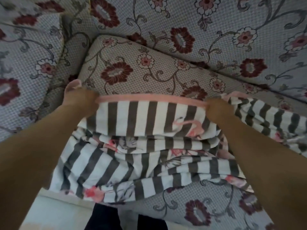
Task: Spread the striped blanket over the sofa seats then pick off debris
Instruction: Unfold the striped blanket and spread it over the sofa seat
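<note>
The striped blanket (pixel 146 120), grey and white with pink flowers and a pink hem, lies bunched in folds on the sofa seat (pixel 132 67). My left hand (pixel 79 97) grips the pink hem at its left end. Further right along the same hem, my right hand (pixel 219 110) grips it too. The hem is stretched straight between both hands, above the folded layers. More blanket trails off to the right. No debris shows on the fabric.
The sofa has floral upholstery: a backrest (pixel 216 30) across the top and an armrest (pixel 25 63) at the left. The seat front (pixel 207 205) shows below the blanket. Pale floor (pixel 54 213) and dark trouser legs (pixel 106 218) are at the bottom.
</note>
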{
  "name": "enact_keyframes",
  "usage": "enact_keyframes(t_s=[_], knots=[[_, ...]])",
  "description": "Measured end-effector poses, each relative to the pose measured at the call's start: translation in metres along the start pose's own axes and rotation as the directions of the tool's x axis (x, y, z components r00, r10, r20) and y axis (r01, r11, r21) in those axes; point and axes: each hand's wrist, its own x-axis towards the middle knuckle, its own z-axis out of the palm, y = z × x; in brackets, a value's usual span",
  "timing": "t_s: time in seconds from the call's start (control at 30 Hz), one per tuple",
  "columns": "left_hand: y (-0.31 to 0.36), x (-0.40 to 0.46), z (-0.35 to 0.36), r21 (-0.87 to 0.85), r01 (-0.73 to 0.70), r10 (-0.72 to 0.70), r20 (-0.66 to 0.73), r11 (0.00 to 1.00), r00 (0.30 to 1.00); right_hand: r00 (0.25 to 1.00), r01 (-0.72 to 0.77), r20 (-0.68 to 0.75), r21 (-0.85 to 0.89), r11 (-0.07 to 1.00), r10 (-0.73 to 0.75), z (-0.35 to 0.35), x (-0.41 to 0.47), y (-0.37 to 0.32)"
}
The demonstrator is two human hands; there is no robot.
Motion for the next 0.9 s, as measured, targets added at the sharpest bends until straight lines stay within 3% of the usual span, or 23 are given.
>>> enact_keyframes(t_s=[0.07,0.2,0.33,0.43,0.63,0.77,0.83,0.9], knots=[[0.006,0.014,-0.013,-0.101,-0.051,0.037,-0.138,0.994,0.99,0.994,-0.03,-0.105,-0.085,0.996,0.021,-0.002,0.006,-0.003],[0.008,0.025,-0.008,-0.26,-0.037,-0.006,-0.163,0.965,0.987,0.958,0.11,-0.249,-0.148,0.983,-0.145,0.004,0.005,-0.027],[-0.013,0.03,0.018,-0.415,0.085,-0.131,-0.082,0.906,0.988,0.884,0.436,-0.145,-0.085,0.896,-0.444,0.022,-0.008,-0.073],[-0.031,0.036,0.031,-0.447,0.178,-0.211,-0.024,0.876,0.977,0.838,0.541,-0.066,-0.022,0.841,-0.541,0.042,-0.015,-0.106],[-0.047,0.079,0.042,-0.444,0.17,-0.197,-0.016,0.88,0.98,0.843,0.505,0.187,0.043,0.862,-0.504,0.075,-0.011,-0.132],[-0.074,0.134,0.089,-0.521,0.132,-0.15,0.008,0.843,0.989,0.874,0.483,0.068,-0.015,0.875,-0.481,0.079,-0.008,-0.137],[-0.098,0.175,0.137,-0.505,0.155,-0.152,0.047,0.849,0.987,0.899,0.433,0.018,0.102,0.896,-0.437,0.075,-0.004,-0.139],[-0.093,0.164,0.128,-0.411,0.185,-0.137,0.144,0.893,0.98,0.941,0.323,0.003,0.282,0.903,-0.338,0.067,-0.001,-0.139]])
